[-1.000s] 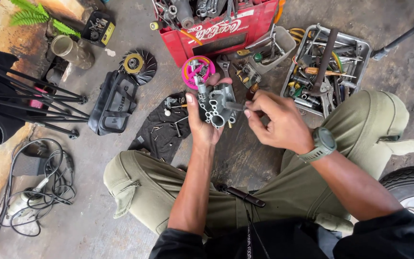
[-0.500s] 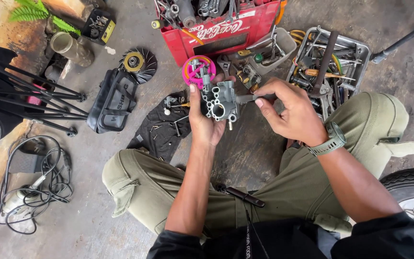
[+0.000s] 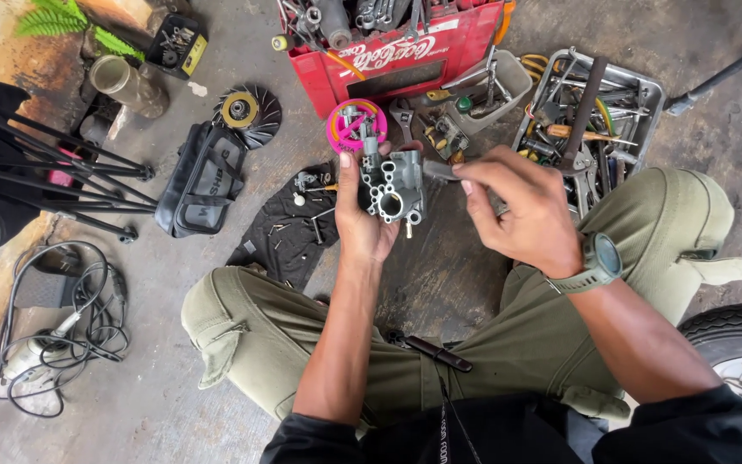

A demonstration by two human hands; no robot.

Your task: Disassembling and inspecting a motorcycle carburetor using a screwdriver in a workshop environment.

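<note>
Carburetor [image 3: 392, 191] held up over the lap, gripped in left hand [image 3: 361, 225]. Right hand [image 3: 521, 210] pinched on a small tool [image 3: 440, 171] touching its side. Just beyond: pink dish [image 3: 355, 125], red crate [image 3: 405, 51], metal tray [image 3: 592, 103] full of tools. Left on the floor: black cloth [image 3: 289, 228] with screws, bag [image 3: 199, 180], fan wheel [image 3: 246, 110], cable [image 3: 62, 335]. Tyre [image 3: 732, 331] at right.

Concrete floor [image 3: 714, 146] — red crate [image 3: 405, 60], tool tray [image 3: 646, 90], blk cloth [image 3: 289, 228], cables [image 3: 62, 344].
</note>
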